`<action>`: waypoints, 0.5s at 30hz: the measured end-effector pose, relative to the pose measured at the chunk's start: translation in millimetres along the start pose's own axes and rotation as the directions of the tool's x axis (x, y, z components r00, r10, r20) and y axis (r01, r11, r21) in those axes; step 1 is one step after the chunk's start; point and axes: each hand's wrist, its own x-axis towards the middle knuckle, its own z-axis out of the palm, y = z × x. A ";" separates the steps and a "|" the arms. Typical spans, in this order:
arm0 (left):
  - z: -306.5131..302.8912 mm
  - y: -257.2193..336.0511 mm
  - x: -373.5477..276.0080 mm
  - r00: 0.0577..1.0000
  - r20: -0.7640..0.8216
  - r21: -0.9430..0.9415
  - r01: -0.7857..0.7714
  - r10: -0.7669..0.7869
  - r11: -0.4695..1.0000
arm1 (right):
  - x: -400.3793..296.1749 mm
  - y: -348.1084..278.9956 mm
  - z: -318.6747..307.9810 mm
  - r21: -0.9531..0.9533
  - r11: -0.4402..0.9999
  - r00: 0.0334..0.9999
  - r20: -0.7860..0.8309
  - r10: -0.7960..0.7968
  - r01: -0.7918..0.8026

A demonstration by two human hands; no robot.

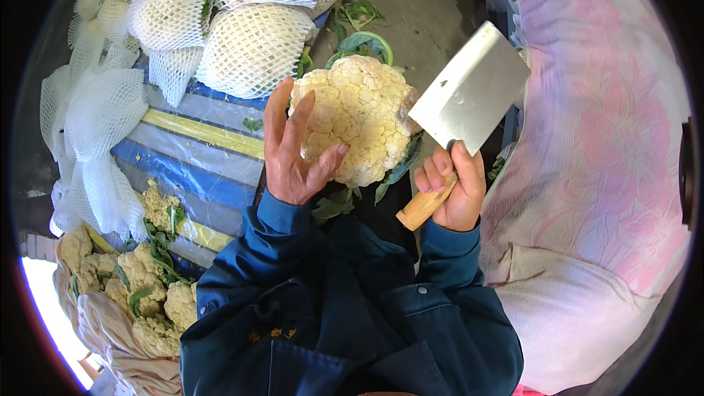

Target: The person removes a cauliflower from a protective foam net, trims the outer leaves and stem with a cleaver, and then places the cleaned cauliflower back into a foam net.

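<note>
A large cream-white cauliflower head (357, 118) is in front of me, with a few green leaves around its edge. At its left side is my left hand (297, 148), fingers spread and thumb over the florets. Whether that hand presses on the head or just hovers, I cannot tell. My right hand (454, 190) grips the wooden handle (426, 204) of a cleaver. The cleaver's broad steel blade (473, 88) is raised at the right of the cauliflower, its lower left corner close to the florets. What supports the cauliflower is hidden.
Cauliflowers in white foam net sleeves (256, 47) are piled at upper left. Loose foam nets (104, 121) lie on a striped plastic sheet (203, 154). Bare cauliflowers (140, 275) sit at lower left. A pink floral cloth (599, 137) covers something at right. Leaf trimmings (360, 14) lie on the floor.
</note>
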 end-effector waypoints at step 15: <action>18.8 -20.4 -10.1 0.988 0.130 -0.008 0.083 -0.081 0.997 | 31.5 -11.8 -10.2 -0.717 -0.111 0.647 0.676 -0.353 0.689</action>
